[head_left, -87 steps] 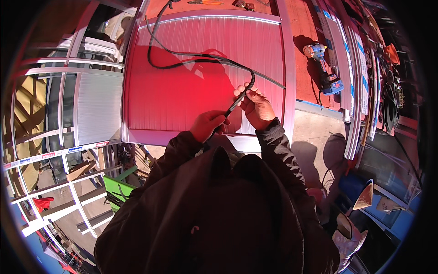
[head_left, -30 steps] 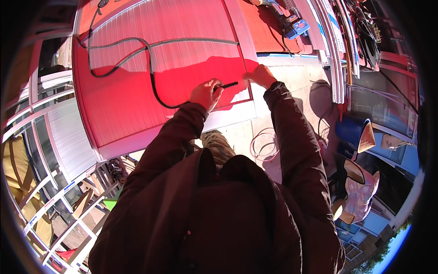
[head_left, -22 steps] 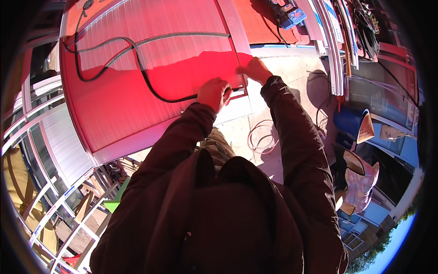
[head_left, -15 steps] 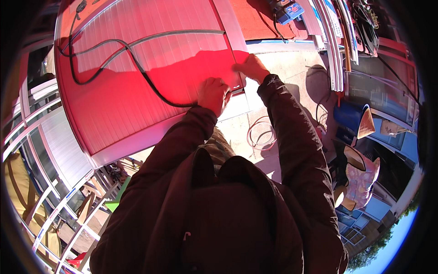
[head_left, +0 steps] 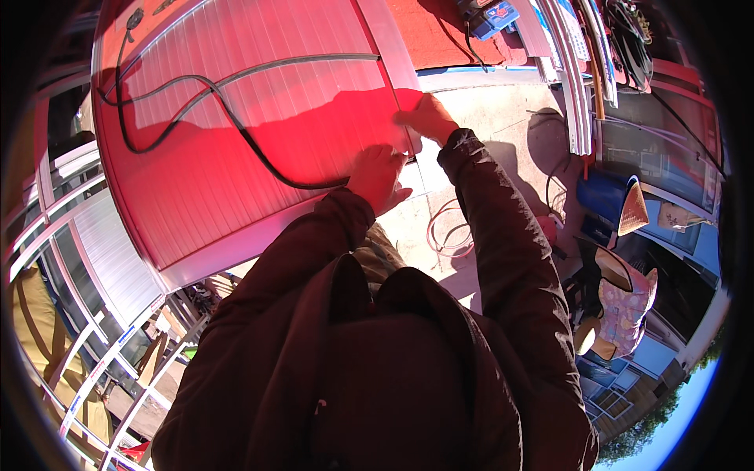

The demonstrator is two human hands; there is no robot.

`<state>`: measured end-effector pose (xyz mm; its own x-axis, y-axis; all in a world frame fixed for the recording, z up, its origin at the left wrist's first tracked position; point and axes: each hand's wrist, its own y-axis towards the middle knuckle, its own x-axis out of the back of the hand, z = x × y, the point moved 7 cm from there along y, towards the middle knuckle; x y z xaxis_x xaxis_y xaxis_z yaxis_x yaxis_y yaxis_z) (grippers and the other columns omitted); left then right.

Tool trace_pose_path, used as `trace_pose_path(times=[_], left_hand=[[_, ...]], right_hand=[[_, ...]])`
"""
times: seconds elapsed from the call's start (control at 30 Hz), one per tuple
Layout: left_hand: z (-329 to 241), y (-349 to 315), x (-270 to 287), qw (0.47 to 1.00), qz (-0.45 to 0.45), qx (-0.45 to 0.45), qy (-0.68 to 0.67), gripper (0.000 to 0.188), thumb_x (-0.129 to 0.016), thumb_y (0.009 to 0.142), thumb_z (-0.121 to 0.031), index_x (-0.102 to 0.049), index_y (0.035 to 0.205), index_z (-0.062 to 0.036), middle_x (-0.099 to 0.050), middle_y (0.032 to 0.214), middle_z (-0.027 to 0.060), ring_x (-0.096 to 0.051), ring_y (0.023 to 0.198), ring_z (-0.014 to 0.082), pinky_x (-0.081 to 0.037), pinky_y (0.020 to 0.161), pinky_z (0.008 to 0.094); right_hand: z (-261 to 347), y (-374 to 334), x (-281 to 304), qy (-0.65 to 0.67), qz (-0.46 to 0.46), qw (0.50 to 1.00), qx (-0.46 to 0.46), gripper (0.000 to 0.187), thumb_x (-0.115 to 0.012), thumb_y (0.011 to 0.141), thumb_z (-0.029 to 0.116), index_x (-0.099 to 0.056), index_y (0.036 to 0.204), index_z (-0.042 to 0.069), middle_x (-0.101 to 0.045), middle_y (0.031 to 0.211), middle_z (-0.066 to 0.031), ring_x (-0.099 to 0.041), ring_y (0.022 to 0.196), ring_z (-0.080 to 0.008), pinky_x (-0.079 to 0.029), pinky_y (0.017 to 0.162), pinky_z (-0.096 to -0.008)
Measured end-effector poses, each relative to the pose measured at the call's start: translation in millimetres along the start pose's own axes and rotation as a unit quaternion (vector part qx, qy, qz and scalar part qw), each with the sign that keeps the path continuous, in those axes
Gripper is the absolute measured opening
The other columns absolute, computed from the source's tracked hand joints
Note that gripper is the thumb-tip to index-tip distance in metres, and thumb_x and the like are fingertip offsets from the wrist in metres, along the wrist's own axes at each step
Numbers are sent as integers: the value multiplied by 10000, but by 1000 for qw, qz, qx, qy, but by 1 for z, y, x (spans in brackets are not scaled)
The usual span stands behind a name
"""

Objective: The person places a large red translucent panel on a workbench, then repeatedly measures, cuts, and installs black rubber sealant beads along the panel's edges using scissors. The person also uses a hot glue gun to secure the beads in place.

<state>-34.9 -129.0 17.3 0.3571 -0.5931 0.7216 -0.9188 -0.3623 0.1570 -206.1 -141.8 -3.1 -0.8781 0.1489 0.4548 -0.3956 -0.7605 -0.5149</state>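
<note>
A ribbed panel (head_left: 259,169) in a metal frame (head_left: 394,49) lies before me, tinted red by the light. A long black cord-like strip (head_left: 236,120) loops over it, one length running in under my left wrist. My left hand (head_left: 378,177) lies on the panel's near right corner, fingers extended and thumb apart, holding nothing that I can see. Just beyond it, my right hand (head_left: 432,119) grips the frame's right edge, thumb on top and fingers curled at the outer side. Whether a piece of strip lies under that thumb is hidden.
White metal profiles (head_left: 567,86) stand at the back right, near a blue power tool (head_left: 493,17). A blue bucket (head_left: 609,198) and a patterned cushion (head_left: 628,314) are on the right. Coiled hose (head_left: 449,229) lies on the pale floor. White frames (head_left: 86,353) stack at the left.
My left hand has opened from curled fingers to stretched ones, staying by the corner. My right hand has barely shifted, still at the frame edge. The whole view has tilted slightly.
</note>
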Motion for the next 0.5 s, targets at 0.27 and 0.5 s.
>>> trace_pose_path(times=[0.27,0.5], left_hand=[[-13,-15,-34,979,-39,17,201,557,-632,792,-124,-530,1330,-26,-540,1213,134,-530,1127,304,-422,958,446],[-17,-12,-28,986,-4,1,167,558,-624,788,-129,-524,1328,-32,-540,1219,137,-526,1138,315,-416,973,454]], right_hand=[[-9,7,-6,-14,-10,1000,14,256,-712,758,140,-703,944,-36,-707,772,-79,-588,699,-113,-530,693,-336],[-24,16,-9,51,-13,998,40,257,-737,753,171,-709,890,-45,-709,757,-84,-591,697,-110,-530,678,-331]])
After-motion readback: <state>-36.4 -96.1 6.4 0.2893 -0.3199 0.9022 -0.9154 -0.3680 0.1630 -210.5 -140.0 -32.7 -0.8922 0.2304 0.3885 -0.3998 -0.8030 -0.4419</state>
